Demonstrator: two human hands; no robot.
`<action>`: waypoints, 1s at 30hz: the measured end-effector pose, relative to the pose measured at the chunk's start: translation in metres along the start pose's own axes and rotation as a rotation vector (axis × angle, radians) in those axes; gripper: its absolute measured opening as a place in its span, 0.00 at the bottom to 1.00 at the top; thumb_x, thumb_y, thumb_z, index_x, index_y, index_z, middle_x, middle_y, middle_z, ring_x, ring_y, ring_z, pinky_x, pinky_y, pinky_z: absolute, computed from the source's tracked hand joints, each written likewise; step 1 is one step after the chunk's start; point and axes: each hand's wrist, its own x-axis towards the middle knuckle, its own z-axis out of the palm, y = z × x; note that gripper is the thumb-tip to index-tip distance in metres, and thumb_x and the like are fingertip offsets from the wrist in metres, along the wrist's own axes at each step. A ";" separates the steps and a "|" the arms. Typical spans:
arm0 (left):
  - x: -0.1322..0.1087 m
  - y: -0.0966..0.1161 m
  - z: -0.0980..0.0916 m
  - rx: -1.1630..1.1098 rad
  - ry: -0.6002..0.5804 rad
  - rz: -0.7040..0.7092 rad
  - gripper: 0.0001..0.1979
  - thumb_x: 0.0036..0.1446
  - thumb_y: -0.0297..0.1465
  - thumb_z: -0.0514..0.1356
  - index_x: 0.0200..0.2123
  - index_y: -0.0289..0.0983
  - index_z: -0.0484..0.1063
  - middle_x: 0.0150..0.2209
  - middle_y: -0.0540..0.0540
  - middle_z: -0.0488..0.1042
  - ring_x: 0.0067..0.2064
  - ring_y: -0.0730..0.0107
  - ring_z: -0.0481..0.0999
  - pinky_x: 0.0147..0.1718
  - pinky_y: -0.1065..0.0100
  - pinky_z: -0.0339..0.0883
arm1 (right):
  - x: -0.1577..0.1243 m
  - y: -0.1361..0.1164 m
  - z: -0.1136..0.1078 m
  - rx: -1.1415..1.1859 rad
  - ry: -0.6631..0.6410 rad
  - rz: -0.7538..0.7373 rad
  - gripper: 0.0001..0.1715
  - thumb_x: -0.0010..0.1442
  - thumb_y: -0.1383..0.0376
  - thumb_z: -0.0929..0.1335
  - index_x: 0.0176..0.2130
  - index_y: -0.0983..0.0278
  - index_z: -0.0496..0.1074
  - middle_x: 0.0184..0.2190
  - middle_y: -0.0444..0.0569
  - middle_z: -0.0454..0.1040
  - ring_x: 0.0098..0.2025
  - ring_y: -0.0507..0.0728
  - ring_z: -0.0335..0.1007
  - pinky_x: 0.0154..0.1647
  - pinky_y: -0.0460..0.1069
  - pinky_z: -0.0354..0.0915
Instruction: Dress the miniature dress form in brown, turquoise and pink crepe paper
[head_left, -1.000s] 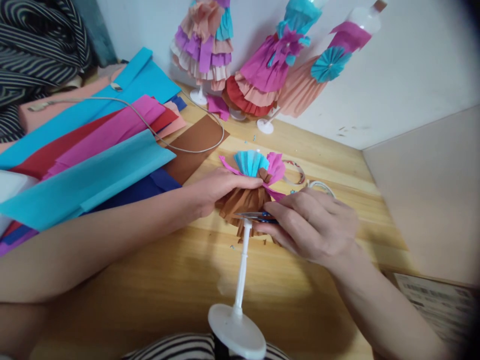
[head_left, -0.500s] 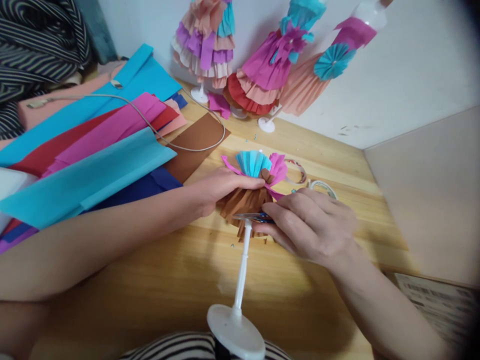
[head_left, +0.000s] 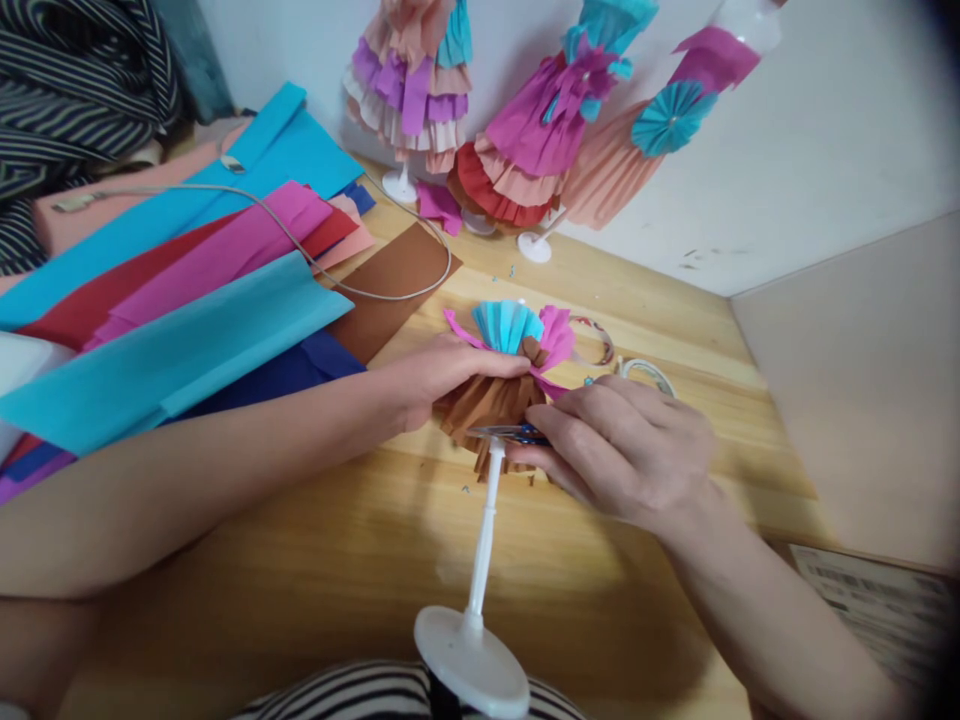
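Note:
A small paper dress [head_left: 491, 400] on a white stand [head_left: 484, 560] lies tilted above the table, its round base toward me. The dress has a pleated brown skirt, a turquoise fan [head_left: 508, 326] and a pink bow [head_left: 555, 338] at the waist. My left hand [head_left: 450, 375] is closed round the dress at the waist, thumb on top. In my right hand [head_left: 626, 440] is a pair of scissors [head_left: 517, 433], its metal blades lying across the brown skirt at the top of the stand's pole. The handles are mostly hidden by my fingers.
Several finished paper dresses on stands [head_left: 532, 150] lean along the wall. Coloured crepe paper sheets [head_left: 172, 340] and a grey cable [head_left: 255, 200] spread over the left. Two tape rolls [head_left: 646, 375] lie behind my right hand; a labelled box [head_left: 870, 600] is at lower right.

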 end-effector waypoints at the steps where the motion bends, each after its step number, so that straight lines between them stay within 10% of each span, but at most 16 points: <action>1: 0.000 0.000 0.000 -0.002 0.002 0.001 0.06 0.52 0.29 0.65 0.35 0.34 0.75 0.33 0.46 0.78 0.35 0.69 0.76 0.35 0.69 0.68 | 0.000 0.000 0.000 -0.001 0.000 -0.001 0.14 0.62 0.59 0.69 0.31 0.67 0.72 0.21 0.45 0.64 0.26 0.53 0.58 0.26 0.47 0.56; 30: -0.003 -0.001 0.003 0.058 0.054 0.096 0.07 0.52 0.30 0.65 0.34 0.32 0.76 0.35 0.44 0.78 0.36 0.68 0.75 0.39 0.65 0.66 | -0.003 -0.002 -0.001 -0.035 -0.029 0.017 0.12 0.63 0.60 0.69 0.31 0.65 0.71 0.22 0.45 0.66 0.25 0.52 0.59 0.24 0.48 0.55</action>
